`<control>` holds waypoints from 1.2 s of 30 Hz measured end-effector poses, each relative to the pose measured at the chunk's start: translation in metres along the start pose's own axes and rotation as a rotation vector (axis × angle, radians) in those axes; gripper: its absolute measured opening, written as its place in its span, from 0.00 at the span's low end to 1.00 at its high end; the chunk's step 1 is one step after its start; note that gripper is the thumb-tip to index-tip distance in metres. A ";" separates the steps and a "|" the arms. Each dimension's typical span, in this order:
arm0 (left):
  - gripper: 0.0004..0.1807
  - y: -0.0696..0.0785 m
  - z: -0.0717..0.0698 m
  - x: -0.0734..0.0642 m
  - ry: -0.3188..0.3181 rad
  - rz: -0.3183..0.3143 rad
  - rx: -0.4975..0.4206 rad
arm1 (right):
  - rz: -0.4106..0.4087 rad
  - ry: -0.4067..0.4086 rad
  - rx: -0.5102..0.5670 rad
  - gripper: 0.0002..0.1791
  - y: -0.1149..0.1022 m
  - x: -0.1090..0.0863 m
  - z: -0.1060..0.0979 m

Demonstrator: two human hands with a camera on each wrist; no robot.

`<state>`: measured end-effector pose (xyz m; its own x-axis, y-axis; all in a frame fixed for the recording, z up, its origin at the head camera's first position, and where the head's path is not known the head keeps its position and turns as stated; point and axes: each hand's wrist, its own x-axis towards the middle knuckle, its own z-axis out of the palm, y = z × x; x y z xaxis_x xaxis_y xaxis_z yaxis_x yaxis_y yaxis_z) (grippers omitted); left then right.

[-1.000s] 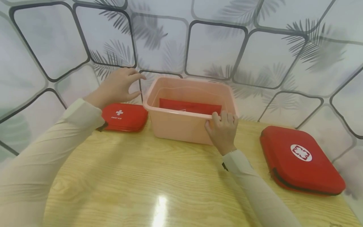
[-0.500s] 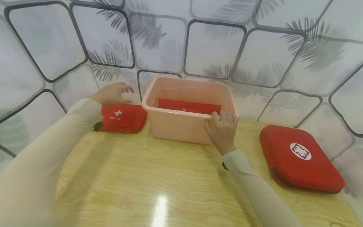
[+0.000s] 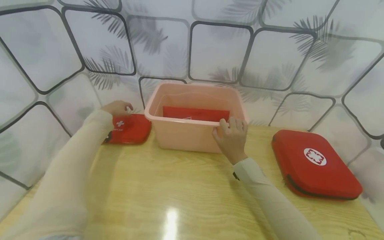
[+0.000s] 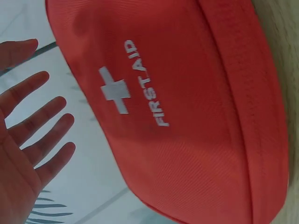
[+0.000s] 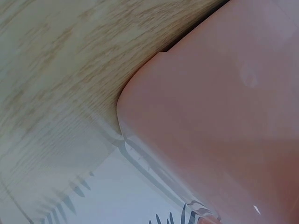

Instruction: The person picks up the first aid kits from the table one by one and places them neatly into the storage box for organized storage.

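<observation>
My left hand (image 3: 117, 107) is over the back of a small red first aid pouch (image 3: 133, 128) at the left of the table. In the left wrist view, the fingers are spread and relaxed beside the upper edge of the pouch (image 4: 187, 154), which bears a white cross and lettering. Nothing is in that hand. My right hand (image 3: 232, 138) grips the front rim of a pink plastic bin (image 3: 183, 135) near its right corner. Inside the bin lies a flat red item (image 3: 198, 114), its lower part hidden by the front wall. The bin's side (image 5: 201, 102) fills much of the right wrist view.
A larger red hard case (image 3: 315, 166) with a white round emblem lies on the right side of the wooden table (image 3: 156, 190). Patterned walls (image 3: 220, 53) stand close behind the bin and to either side.
My left hand has come down and left, from beside the bin's left rim to the back of the pouch. The right hand keeps its grip on the bin. The view has shifted slightly.
</observation>
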<state>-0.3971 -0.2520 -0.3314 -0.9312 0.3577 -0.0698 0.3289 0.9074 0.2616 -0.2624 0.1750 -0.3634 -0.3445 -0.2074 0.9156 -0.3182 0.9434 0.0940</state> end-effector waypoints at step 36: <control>0.42 -0.005 -0.002 -0.007 -0.589 -0.139 -0.114 | -0.022 0.000 -0.011 0.10 0.000 0.000 0.000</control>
<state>-0.3928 -0.2593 -0.3302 -0.7104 0.3289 -0.6223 0.1614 0.9367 0.3108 -0.2626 0.1745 -0.3637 -0.3374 -0.2279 0.9134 -0.3160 0.9414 0.1182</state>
